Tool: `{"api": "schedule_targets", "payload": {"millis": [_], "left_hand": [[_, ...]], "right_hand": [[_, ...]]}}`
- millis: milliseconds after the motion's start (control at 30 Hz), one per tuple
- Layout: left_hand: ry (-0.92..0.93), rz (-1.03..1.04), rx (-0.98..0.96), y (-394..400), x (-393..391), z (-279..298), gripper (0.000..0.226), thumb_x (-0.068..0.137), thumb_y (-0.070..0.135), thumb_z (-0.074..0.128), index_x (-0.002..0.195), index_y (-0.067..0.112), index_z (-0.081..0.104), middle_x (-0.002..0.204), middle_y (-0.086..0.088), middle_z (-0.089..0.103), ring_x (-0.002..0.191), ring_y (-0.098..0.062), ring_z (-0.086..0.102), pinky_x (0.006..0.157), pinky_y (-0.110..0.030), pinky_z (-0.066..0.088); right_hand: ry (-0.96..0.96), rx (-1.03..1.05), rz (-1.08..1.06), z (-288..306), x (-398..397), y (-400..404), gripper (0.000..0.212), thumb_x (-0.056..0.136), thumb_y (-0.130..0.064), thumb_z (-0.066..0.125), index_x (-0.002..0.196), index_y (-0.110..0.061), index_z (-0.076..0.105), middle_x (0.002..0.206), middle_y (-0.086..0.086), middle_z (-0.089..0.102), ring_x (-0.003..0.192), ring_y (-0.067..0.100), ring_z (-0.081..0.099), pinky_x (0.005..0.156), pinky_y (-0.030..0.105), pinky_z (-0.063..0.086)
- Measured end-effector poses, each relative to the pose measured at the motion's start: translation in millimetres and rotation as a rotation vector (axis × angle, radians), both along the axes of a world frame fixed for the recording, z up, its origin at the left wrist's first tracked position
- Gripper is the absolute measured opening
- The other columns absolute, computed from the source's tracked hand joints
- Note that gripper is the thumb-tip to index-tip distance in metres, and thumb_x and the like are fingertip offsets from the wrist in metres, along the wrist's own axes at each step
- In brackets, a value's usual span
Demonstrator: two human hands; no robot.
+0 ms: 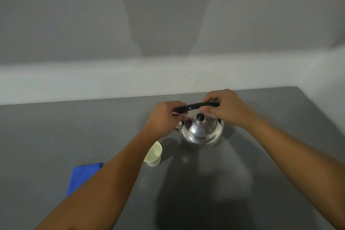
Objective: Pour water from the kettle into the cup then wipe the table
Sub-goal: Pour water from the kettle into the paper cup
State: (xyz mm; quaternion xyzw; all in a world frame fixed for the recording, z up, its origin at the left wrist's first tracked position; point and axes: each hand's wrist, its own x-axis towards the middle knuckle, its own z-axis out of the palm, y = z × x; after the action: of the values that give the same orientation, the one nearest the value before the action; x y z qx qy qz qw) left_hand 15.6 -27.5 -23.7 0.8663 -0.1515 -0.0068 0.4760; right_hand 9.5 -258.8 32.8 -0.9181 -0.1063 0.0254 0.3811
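Observation:
A shiny steel kettle (pixel 202 132) with a black lid knob stands upright on the grey table (pixel 56 136), near its far edge. Its black handle (pixel 196 106) arches over the lid. My left hand (pixel 164 117) grips the handle's left end and my right hand (pixel 225 109) grips its right end. A pale cup (pixel 154 155) stands upright just left of and nearer than the kettle, partly hidden by my left forearm. A folded blue cloth (pixel 82 175) lies flat at the near left, its right part covered by the same forearm.
A light wall rises directly behind the table's far edge, with my shadow on it. The table's right edge runs diagonally at the far right.

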Motion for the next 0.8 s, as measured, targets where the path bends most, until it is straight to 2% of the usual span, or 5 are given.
{"api": "schedule_targets", "payload": {"millis": [100, 267, 367, 567, 800], "left_hand": [[0.007, 0.025, 0.035, -1, 11, -4, 0.019, 0.086, 0.019, 0.078, 0.099, 0.032, 0.077, 0.087, 0.011, 0.077, 0.085, 0.002, 0.072, 0.076, -0.012, 0.052], [0.006, 0.056, 0.100, 6, 26, -3, 0.017, 0.084, 0.017, 0.079, 0.099, 0.025, 0.078, 0.089, 0.001, 0.079, 0.091, -0.018, 0.074, 0.087, -0.032, 0.056], [0.038, 0.072, 0.124, 3, 31, -5, 0.017, 0.082, 0.015, 0.079, 0.095, 0.026, 0.078, 0.087, 0.001, 0.078, 0.088, -0.021, 0.074, 0.083, -0.030, 0.055], [0.062, 0.079, 0.184, 0, 41, -8, 0.017, 0.081, 0.019, 0.081, 0.096, 0.025, 0.078, 0.086, 0.000, 0.077, 0.087, -0.023, 0.072, 0.084, -0.033, 0.054], [0.078, 0.093, 0.221, -3, 48, -12, 0.019, 0.080, 0.020, 0.082, 0.098, 0.026, 0.078, 0.086, 0.001, 0.077, 0.087, -0.022, 0.070, 0.084, -0.034, 0.054]], "right_hand": [[0.007, -0.022, 0.021, -4, 15, -5, 0.025, 0.077, -0.027, 0.085, 0.074, -0.046, 0.070, 0.075, -0.013, 0.074, 0.075, 0.006, 0.068, 0.071, 0.023, 0.052], [0.048, -0.058, 0.046, -7, 35, 0, 0.028, 0.082, -0.022, 0.082, 0.080, -0.047, 0.071, 0.074, -0.013, 0.073, 0.065, 0.000, 0.065, 0.068, 0.025, 0.052], [0.073, -0.081, 0.072, -13, 44, -1, 0.021, 0.084, -0.020, 0.079, 0.087, -0.040, 0.073, 0.069, -0.016, 0.069, 0.057, -0.010, 0.061, 0.064, 0.022, 0.045], [0.101, -0.103, 0.085, -26, 57, -4, 0.018, 0.084, -0.021, 0.078, 0.097, -0.034, 0.078, 0.073, -0.016, 0.070, 0.066, 0.000, 0.064, 0.066, 0.023, 0.045], [0.102, -0.119, 0.080, -35, 67, -5, 0.019, 0.084, -0.024, 0.078, 0.099, -0.036, 0.077, 0.079, -0.019, 0.070, 0.076, 0.000, 0.065, 0.067, 0.022, 0.044]]}}
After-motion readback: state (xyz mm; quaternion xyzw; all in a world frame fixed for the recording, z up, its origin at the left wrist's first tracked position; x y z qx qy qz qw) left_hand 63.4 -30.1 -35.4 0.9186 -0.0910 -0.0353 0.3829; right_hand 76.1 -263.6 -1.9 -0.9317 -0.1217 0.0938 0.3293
